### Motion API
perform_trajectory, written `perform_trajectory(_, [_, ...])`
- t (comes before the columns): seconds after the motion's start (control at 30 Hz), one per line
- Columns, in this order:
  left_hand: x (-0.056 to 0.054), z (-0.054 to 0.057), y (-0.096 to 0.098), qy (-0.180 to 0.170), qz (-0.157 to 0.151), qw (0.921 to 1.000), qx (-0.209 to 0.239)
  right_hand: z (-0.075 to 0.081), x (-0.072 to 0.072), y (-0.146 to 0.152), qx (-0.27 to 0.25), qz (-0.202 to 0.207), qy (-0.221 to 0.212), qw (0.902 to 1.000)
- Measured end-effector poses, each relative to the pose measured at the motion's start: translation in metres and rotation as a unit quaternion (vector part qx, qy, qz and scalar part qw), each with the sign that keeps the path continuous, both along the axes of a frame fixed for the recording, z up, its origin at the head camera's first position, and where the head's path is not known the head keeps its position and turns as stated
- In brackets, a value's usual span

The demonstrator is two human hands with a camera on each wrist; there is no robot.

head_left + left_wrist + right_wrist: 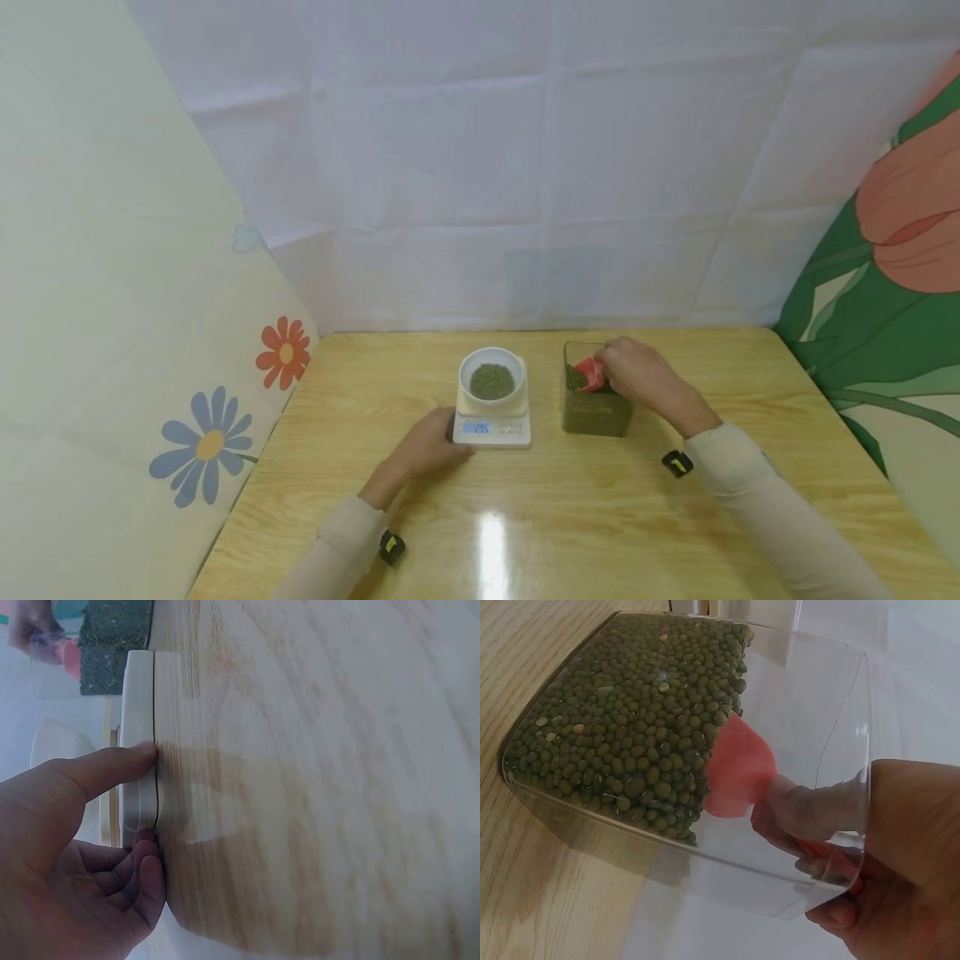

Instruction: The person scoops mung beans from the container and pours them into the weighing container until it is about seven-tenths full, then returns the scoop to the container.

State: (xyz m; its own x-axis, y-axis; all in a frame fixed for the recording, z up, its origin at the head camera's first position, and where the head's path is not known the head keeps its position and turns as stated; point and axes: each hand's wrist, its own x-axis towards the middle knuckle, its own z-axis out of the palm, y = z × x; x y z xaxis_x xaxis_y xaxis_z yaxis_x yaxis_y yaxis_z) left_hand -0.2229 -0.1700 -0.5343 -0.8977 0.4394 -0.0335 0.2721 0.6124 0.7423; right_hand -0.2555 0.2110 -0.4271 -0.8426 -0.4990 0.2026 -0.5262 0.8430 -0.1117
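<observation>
A white kitchen scale (517,437) with a lit display stands mid-table, bearing a white bowl (465,371) of green mung beans (492,382). My left hand (429,446) holds the scale's near left corner. The left wrist view shows the thumb (112,766) against one side and curled fingers (146,881) at the other. To the right is a clear square container (817,682), largely filled with mung beans (630,727). Reaching inside it, my right hand (648,379) grips the handle of a red scoop (739,769), whose edge meets the beans.
The wood-grain table (450,517) reaches back to a white cloth backdrop (450,167). Flower-printed sheets line the left side (112,333) and right side (922,333). A small black wrist device (392,547) shows by the left cuff, another black device (677,463) by the right.
</observation>
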Motion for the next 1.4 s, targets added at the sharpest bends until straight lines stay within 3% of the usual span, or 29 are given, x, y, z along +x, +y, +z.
perform_trajectory(1.4, [-0.0008,-0.0003,-0.0003,0.002,-0.001,1.0,-0.003,0.0,-0.0068,-0.0005,-0.008,0.024,-0.048,0.9985])
